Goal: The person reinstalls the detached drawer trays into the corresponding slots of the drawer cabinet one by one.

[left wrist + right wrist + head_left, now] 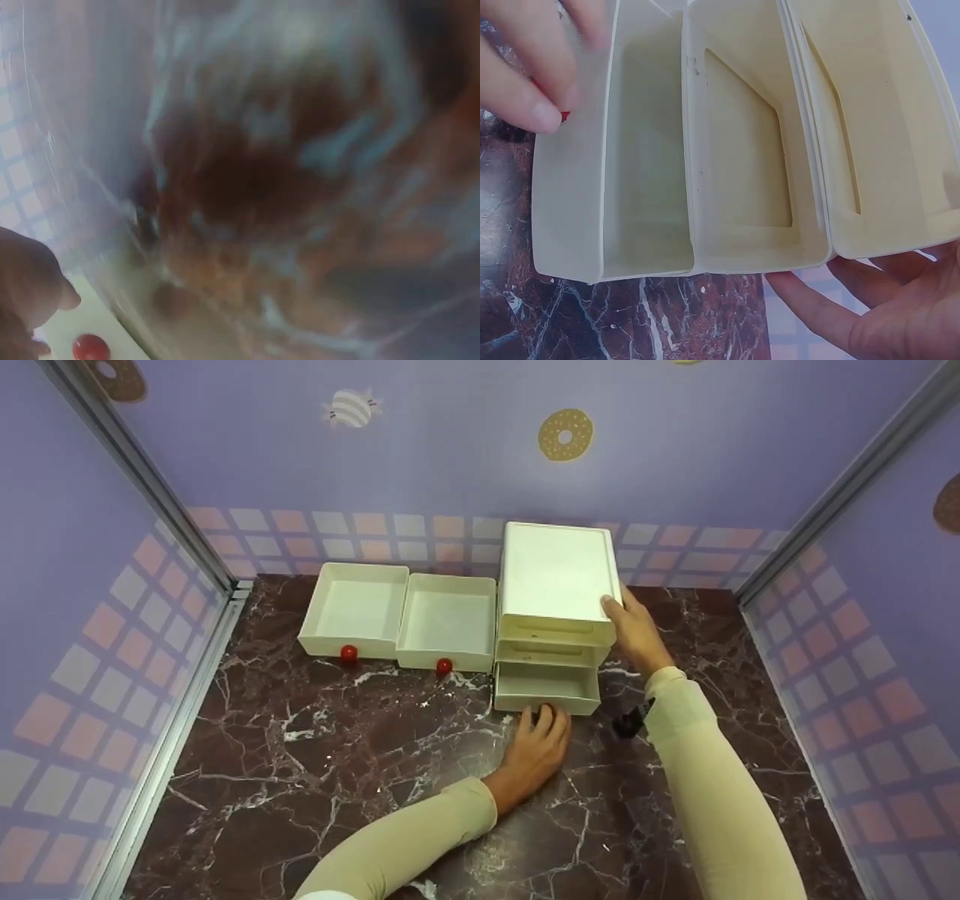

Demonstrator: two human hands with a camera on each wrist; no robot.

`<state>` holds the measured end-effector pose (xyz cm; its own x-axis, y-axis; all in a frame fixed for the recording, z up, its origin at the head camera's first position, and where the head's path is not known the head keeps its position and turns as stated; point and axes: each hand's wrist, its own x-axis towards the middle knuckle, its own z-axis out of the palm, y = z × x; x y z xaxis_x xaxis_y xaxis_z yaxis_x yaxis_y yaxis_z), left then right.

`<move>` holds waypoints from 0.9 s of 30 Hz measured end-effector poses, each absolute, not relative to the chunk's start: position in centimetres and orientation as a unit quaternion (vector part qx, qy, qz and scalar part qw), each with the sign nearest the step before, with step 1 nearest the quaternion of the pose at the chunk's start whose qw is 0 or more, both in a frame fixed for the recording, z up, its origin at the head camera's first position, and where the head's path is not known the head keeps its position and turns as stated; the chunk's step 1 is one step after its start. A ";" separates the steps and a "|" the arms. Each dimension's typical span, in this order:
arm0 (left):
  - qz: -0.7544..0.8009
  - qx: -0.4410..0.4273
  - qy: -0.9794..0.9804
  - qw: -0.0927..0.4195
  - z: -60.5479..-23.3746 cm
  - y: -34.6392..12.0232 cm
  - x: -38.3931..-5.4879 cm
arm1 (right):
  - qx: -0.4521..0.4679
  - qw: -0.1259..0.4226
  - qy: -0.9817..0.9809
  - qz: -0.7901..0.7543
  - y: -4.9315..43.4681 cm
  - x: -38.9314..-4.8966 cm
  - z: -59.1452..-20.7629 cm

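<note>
A white three-tier drawer cabinet [559, 574] stands against the back wall, its upper two slots without drawers. The bottom drawer [546, 686] is pulled partway out. At its front, my left hand [534, 746] pinches the small red knob [565, 116], mostly hidden under the fingertips. My right hand [636, 631] braces the cabinet's right side, thumb on the top edge and fingers extended along the side wall. In the right wrist view, the right fingers [810, 304] touch the cabinet's side. Most of the left wrist view is blurred, with part of a hand at lower left.
Left of the cabinet, two white drawers [450, 619] [364, 604] lie side by side on the dark marbled tabletop [360, 787], each with a red knob on its front. Purple patterned walls [450, 457] enclose the back and both sides. A small black object [628, 724] shows by the right wrist.
</note>
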<state>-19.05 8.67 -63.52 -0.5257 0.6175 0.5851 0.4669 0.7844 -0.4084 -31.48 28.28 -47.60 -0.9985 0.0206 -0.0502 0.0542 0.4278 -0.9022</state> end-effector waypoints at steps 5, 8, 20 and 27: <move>0.082 -0.325 -0.860 0.385 -63.7 8.8 -21.2 | 0.028 0.022 0.842 -0.538 28.3 -31.4 -47.7; 0.092 -0.337 -0.860 0.371 -63.7 8.7 -21.8 | 0.031 0.026 0.841 -0.540 28.3 -31.4 -47.7; 0.076 -0.331 -0.863 0.373 -62.4 9.5 -25.5 | 0.035 0.027 0.844 -0.534 28.5 -31.4 -47.4; 0.049 -0.302 -0.874 0.379 -62.2 10.1 -27.7 | 0.037 0.032 0.851 -0.523 28.4 -31.5 -47.3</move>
<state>-27.71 10.07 -62.22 -0.5311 0.5642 0.6321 0.4896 0.8132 -0.3145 -31.47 28.44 -47.32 -0.9952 0.0302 -0.0929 0.0965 0.4511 -0.8872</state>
